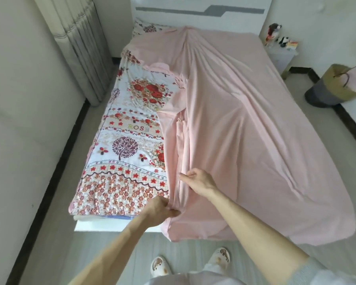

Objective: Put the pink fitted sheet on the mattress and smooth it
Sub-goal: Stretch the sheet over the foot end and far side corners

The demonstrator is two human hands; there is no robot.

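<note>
Sheet (245, 130) lengthwise along bed, bunched edge gripped: left hand (160, 210), right hand (199, 182).

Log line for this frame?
left hand: grips pink sheet edge | right hand: pinches its fold | floral cover: left half uncovered

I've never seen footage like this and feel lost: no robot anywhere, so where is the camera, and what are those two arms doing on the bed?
There is no machine here. A person wears one wide-angle camera on the head, looking forward and down, so the arms are their own. They stand at the foot of a bed, and their slippers show below. The pink fitted sheet lies wrinkled over the right part of the bed. The left part shows a floral cover. The left hand pinches a bunched fold of the sheet at the foot edge. The right hand grips the same ridge slightly farther up. A basket stands on the floor at the right.
</note>
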